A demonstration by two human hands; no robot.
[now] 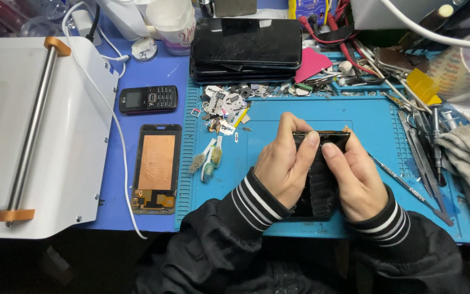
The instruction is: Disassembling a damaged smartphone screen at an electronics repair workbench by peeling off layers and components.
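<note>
Centrally, left hand [283, 163] and right hand [354, 174] both close on a dark phone panel [322, 163], thumbs pressed at its top edge | panel held just above the blue work mat [278, 122] | left: toothbrushes [208, 158], copper-backed screen [156, 169], keypad phone [148, 99] | beyond: stacked dark screens [246, 46].

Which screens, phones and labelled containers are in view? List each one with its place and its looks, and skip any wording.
Black phone panel: held between left hand and right hand, above the blue mat.
Small keypad phone: left of the mat, black, screen dark.
Opened display panel: below it, black frame, copper-coloured back.
Stack of dark phones: top centre, glossy black.
Printed plastic cup: left of the stack, whitish.
</note>
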